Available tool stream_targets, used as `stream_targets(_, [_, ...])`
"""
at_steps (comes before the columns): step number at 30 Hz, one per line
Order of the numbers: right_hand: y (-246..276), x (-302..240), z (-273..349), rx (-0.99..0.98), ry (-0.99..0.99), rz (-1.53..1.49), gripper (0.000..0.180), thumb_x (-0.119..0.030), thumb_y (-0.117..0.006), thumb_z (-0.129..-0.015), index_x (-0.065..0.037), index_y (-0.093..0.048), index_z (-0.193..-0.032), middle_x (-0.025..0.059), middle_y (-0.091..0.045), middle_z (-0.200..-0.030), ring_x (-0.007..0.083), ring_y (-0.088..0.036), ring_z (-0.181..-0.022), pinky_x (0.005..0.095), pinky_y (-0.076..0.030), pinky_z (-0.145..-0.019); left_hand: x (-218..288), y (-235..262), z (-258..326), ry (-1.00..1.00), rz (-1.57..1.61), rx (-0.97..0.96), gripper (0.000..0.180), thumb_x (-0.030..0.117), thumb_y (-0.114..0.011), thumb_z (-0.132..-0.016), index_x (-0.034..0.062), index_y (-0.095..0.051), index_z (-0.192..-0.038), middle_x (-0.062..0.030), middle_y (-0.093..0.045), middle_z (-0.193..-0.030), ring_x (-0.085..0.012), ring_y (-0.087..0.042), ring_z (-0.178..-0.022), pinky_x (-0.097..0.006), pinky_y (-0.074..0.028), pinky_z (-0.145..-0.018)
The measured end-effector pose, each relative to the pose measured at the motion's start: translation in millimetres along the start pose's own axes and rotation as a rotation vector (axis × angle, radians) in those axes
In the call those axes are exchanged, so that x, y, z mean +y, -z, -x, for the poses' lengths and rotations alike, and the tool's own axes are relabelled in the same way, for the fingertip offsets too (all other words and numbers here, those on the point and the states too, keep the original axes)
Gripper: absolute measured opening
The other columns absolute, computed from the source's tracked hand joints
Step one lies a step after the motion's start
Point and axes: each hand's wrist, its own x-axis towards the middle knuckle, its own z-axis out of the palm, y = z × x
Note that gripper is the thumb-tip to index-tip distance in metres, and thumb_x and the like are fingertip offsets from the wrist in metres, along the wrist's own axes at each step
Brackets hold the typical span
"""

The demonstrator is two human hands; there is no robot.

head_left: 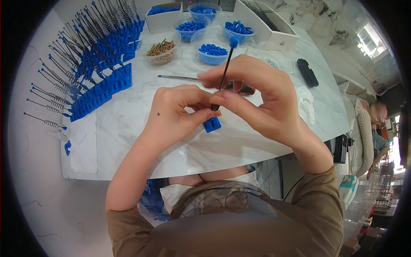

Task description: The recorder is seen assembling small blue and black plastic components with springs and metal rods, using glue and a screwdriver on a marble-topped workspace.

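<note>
Thin black rod [223,77], blue-capped, pinched upright between fingers of left hand [180,112] and right hand [261,96], steadying both ends. Blue clip [212,124] lies on tabletop [239,145] just below the fingers; screwdriver [180,77] behind them.

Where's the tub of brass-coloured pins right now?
In the head view the tub of brass-coloured pins sits upper left of centre on the white table, between the rows of blue finished parts and the tubs of blue pieces.
</note>
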Motion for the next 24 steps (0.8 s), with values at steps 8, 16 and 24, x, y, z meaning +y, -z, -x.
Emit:
stream_targets(8, [-5.8, 1.4, -1.3, 0.084, -0.003, 0.071, 0.007, -0.001, -0.067, -0.078, 0.000, -0.068, -0.085, 0.0071, -0.063, -0.069, 0.0188, -0.060, -0.064, 0.0286, -0.046, -0.059, 0.6, -0.8, -1.0, 0.042, 0.040, -0.017, 0.016, 0.004, -0.075, -0.069, 0.0024, -0.070, -0.083, -0.0085, -0.069, -0.075, -0.0164, -0.066, -0.063, -0.027, -0.051, -0.058])
stream_targets(16, [-6.1, 1.4, -1.6, 0.072, 0.006, 0.092, 0.007, 0.001, -0.067, -0.078, 0.001, -0.068, -0.085, 0.0073, -0.063, -0.069, 0.0179, -0.059, -0.063, 0.0282, -0.046, -0.058, -1.1, 0.4, -1.3, -0.009, -0.002, -0.018, 0.015, 0.007, -0.075, -0.069, 0.0026, -0.069, -0.082, -0.0087, -0.068, -0.075, -0.0170, -0.066, -0.065, -0.027, -0.051, -0.058])
stream_targets(24, [-4.7, -1.8, -2.9, 0.047, -0.032, 0.085, 0.009, 0.000, -0.067, -0.078, 0.000, -0.069, -0.087, 0.0065, -0.064, -0.073, 0.0142, -0.059, -0.066, 0.0255, -0.044, -0.058, 0.5, 2.7, 1.4, -0.004, 0.031, -0.017, 0.020, 0.005, -0.075, -0.070, 0.0022, -0.069, -0.089, -0.0087, -0.069, -0.077, -0.0170, -0.067, -0.068, -0.027, -0.053, -0.061])
